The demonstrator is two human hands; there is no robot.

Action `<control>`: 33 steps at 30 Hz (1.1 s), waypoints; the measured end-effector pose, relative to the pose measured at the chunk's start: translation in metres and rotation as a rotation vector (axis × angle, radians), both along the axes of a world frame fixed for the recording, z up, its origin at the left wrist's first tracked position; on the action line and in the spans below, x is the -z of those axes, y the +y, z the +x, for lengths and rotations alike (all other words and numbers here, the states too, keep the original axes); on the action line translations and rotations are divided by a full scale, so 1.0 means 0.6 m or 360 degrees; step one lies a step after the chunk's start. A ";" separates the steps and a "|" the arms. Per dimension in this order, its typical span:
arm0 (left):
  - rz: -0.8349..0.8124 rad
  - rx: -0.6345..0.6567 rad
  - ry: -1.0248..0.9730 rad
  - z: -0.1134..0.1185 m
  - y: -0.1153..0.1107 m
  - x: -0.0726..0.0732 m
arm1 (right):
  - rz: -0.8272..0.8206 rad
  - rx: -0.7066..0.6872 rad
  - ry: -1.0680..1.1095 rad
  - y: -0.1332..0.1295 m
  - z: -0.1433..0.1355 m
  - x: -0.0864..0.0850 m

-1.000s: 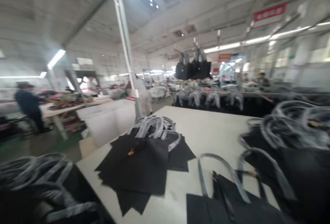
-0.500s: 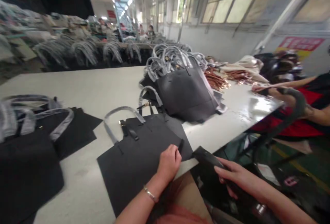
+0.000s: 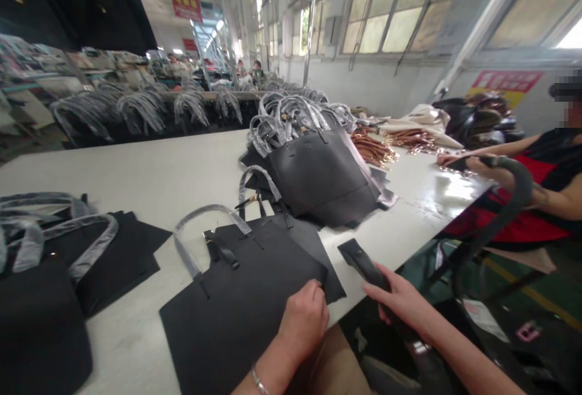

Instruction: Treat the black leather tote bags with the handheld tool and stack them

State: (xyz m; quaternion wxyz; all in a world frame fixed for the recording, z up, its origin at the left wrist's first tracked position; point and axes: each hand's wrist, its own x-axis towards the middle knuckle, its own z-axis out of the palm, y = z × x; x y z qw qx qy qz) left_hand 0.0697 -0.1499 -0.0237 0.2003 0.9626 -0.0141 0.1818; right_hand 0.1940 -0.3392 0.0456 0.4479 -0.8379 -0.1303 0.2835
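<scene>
A black tote bag lies flat on the table before me, its plastic-wrapped handle arching toward the back. A short black strap with gold-coloured metal hangs at its top edge. My left hand is closed on the bag's right-hand edge, and the fingertips are partly hidden. My right hand grips a long black hand-held tool with a flat, wide nose, like a nozzle. That nose points up and left, just right of the bag and apart from it.
Several black bags with wrapped handles are piled behind; more black bags lie left. Brown straps sit farther back on the white table. A person at right holds a dark tool with a thick curved hose.
The view has tilted up slightly. My left hand has turned over the bag's right edge, and a dark piece that stood up beside it no longer shows. The tool's nose has lifted clear of the bag.
</scene>
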 end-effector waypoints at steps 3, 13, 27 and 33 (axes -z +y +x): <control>0.0024 0.0019 -0.0023 -0.009 -0.008 0.001 | -0.0088 -0.0048 -0.0151 0.016 0.015 0.018; -0.0151 0.0340 0.0210 -0.078 -0.021 -0.007 | 0.0032 -0.0354 -0.0070 0.047 0.005 0.018; 0.0019 -0.0370 0.0160 -0.005 0.103 -0.009 | 0.0055 -0.0675 0.0641 0.179 0.043 -0.050; -0.0003 -0.0365 0.0144 -0.015 0.096 -0.011 | -0.0076 -0.0769 0.0741 0.220 0.071 -0.070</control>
